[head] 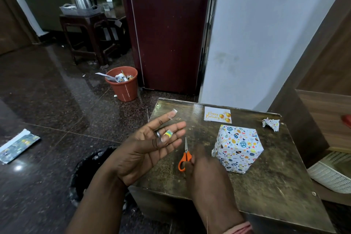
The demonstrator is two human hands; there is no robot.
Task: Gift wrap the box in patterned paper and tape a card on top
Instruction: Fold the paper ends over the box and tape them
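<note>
The wrapped box (pixel 238 148) sits on the desk (pixel 266 186) in its patterned paper, so wrapping looks done; I judge I'm at the card step. My left hand (pixel 150 144) is raised palm-up with its fingers (pixel 171 128) spread straight, a strip of clear tape (pixel 173 113) stuck to the forefinger tip. My right hand (pixel 204 165) is blurred at the handle of the orange scissors (pixel 185 156); whether it grips them I cannot tell. The Happy Birthday card (pixel 217 115) lies just beyond the box, untaped. Next, the card should go on the box top, then the tape pressed across its edge.
</note>
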